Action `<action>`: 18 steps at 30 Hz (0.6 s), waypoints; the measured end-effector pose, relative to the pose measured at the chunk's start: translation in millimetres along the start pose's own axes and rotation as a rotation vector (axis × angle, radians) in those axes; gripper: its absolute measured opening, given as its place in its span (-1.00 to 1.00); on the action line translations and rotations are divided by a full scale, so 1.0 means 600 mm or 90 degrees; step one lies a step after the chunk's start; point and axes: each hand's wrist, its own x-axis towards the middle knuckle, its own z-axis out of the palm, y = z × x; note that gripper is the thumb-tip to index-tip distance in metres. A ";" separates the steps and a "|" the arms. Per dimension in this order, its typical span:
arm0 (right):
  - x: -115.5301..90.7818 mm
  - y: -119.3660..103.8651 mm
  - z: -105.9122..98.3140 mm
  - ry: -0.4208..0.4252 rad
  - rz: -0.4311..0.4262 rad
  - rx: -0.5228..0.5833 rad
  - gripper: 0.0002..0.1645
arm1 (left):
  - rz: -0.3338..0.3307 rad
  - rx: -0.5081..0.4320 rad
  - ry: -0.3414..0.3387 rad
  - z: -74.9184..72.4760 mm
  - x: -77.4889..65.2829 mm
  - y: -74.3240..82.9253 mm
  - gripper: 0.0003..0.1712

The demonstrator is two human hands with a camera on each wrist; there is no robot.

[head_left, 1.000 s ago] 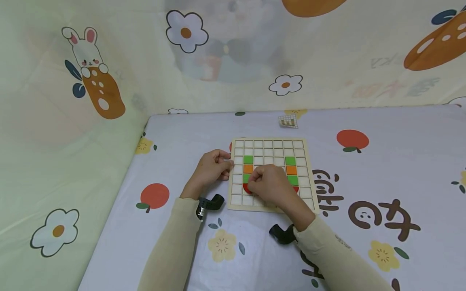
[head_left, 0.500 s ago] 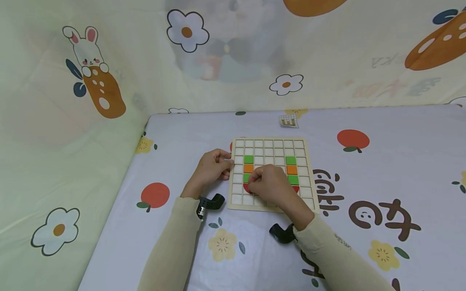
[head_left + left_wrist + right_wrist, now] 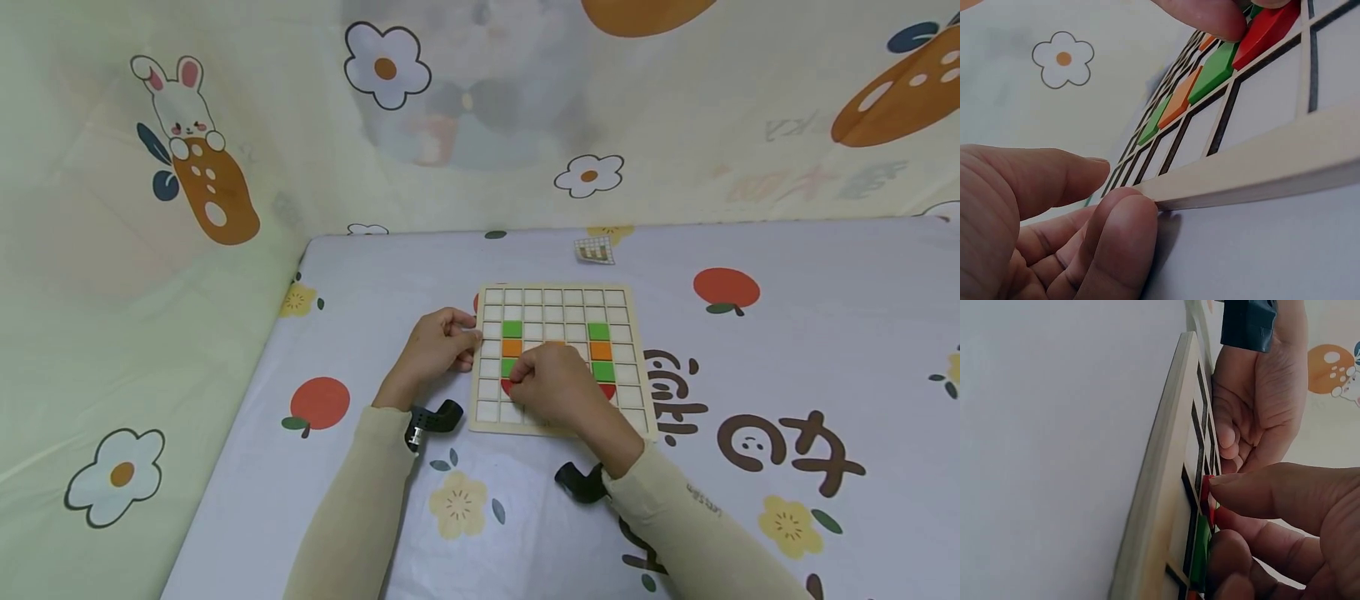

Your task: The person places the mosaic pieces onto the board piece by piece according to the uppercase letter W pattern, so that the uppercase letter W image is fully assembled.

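A square wooden grid board [image 3: 502,428] lies on the cloth, with green, orange and red tiles in its cells. My right hand [image 3: 558,385] is over its lower middle. Thumb and finger pinch a red round-edged tile [image 3: 1205,490] in the second-lowest row; its curve shows in the left wrist view. A green tile [image 3: 1199,550] sits right beside it. My left hand [image 3: 435,343] stays at the board's left edge, fingers loosely bent, a fingertip against the rim and a gap between thumb and finger. Part of the middle cells is hidden under the right hand.
Two tile columns stand on the board: green [image 3: 512,329], orange and green at left, the same at right with a red tile [image 3: 607,391] below. A small grid-printed card [image 3: 595,250] lies behind the board. Black wrist cameras [image 3: 583,483] hang near the board's front.
The right hand has dipped slightly toward the board's front, uncovering a bit of an orange tile in the middle. The left hand and the board keep their places.
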 end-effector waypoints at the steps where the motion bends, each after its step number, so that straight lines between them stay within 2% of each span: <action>1: -0.001 -0.001 0.000 -0.001 0.000 -0.005 -0.91 | -0.001 0.000 0.000 0.000 0.001 -0.001 -0.72; 11: -0.004 -0.001 0.001 0.014 -0.031 -0.030 -0.94 | 0.006 -0.009 0.007 0.000 0.011 -0.007 -0.72; 18: -0.006 0.003 -0.005 0.038 -0.029 -0.036 -0.90 | 0.012 0.000 0.025 0.001 0.019 -0.006 -0.74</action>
